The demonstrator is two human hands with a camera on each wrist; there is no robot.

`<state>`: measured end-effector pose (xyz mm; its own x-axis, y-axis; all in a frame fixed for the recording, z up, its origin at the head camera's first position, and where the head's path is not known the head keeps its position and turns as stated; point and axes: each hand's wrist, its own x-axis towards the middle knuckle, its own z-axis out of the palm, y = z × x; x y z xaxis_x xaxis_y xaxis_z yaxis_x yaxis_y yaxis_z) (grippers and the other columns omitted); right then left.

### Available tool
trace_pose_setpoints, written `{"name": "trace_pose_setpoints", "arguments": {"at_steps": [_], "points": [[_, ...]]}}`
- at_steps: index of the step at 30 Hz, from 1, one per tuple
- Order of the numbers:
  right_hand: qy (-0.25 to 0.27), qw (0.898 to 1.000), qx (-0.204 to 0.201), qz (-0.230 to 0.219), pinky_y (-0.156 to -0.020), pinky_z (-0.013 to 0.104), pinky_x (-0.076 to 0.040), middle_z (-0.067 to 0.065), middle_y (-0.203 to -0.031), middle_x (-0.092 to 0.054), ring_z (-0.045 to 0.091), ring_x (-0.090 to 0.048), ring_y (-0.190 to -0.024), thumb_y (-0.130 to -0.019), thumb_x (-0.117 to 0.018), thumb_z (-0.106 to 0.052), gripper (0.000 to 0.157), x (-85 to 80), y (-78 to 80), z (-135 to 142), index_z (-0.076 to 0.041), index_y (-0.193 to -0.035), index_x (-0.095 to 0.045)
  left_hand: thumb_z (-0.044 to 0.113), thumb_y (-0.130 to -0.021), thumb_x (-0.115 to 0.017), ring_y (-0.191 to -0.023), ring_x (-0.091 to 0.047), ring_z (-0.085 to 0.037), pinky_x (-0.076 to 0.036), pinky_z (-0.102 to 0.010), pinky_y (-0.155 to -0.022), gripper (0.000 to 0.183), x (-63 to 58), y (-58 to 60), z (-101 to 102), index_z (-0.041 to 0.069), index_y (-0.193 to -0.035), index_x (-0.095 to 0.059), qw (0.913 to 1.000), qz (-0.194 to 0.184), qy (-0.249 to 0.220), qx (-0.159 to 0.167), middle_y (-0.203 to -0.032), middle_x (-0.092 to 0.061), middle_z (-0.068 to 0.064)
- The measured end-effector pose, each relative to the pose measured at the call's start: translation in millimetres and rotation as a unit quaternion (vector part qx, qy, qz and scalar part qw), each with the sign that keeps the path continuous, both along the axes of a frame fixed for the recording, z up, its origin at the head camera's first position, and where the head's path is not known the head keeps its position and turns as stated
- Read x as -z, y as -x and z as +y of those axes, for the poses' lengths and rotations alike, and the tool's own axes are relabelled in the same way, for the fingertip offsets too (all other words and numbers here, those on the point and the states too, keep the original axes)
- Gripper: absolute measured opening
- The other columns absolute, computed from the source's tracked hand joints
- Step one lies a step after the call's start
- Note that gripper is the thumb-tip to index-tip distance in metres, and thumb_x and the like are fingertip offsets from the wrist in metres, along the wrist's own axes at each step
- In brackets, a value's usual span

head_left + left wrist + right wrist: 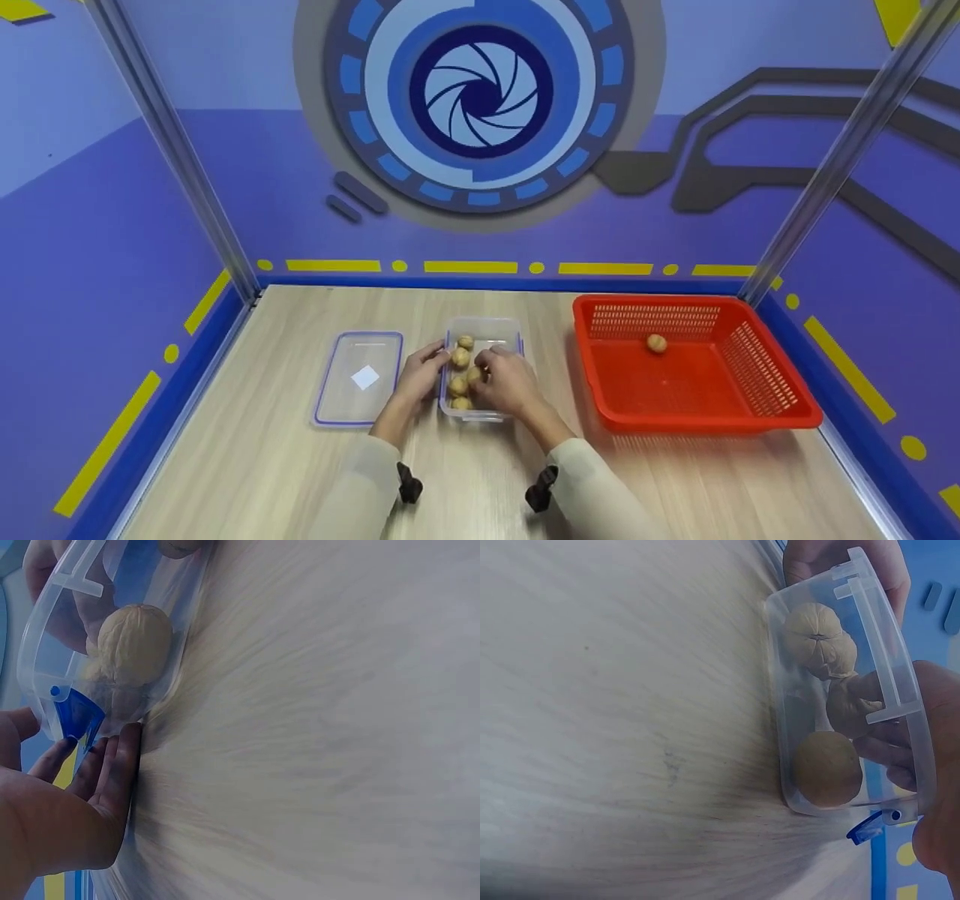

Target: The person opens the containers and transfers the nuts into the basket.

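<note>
A clear plastic food container (484,324) stands on the table with several walnuts (460,358) in it, mostly lined along its left side. My right hand (510,381) reaches inside, its fingers round a walnut (846,709); another walnut (827,769) lies near the container's wall in the right wrist view. At the container's left side is my left hand (421,373). In the left wrist view its fairly straight fingers (112,772) touch the outer wall by a blue latch (77,714). Part of the right hand's grip is hidden.
To the left lies a clear lid (345,405) with a blue rim and a white label (365,377). A red plastic basket (660,420) stands at the right with one walnut (657,343) in it. Purple panels (480,251) enclose the table's back and sides.
</note>
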<state>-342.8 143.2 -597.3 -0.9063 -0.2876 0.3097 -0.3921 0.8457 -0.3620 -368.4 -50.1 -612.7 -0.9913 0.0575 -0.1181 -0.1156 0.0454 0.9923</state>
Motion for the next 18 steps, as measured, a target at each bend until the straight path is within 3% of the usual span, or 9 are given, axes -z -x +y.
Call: {"name": "trace_pose_setpoints", "arguments": {"at_steps": [18], "points": [[0.022,1.000,-0.003,0.006,-0.073,0.036,-0.056,-0.001,-0.095,-0.068,0.016,-0.064,-0.082,-0.083,-0.086,-0.021,0.026,0.5,-0.8,1.7,-0.010,-0.104,-0.075,0.019,-0.108,-0.060,-0.141,-0.051,-0.038,-0.038,-0.052,-0.120,0.048,1.2,-0.8,1.2,0.000,-0.152,-0.054,0.9999,0.000,-0.010,0.001,-0.149,-0.059,-0.023]]}}
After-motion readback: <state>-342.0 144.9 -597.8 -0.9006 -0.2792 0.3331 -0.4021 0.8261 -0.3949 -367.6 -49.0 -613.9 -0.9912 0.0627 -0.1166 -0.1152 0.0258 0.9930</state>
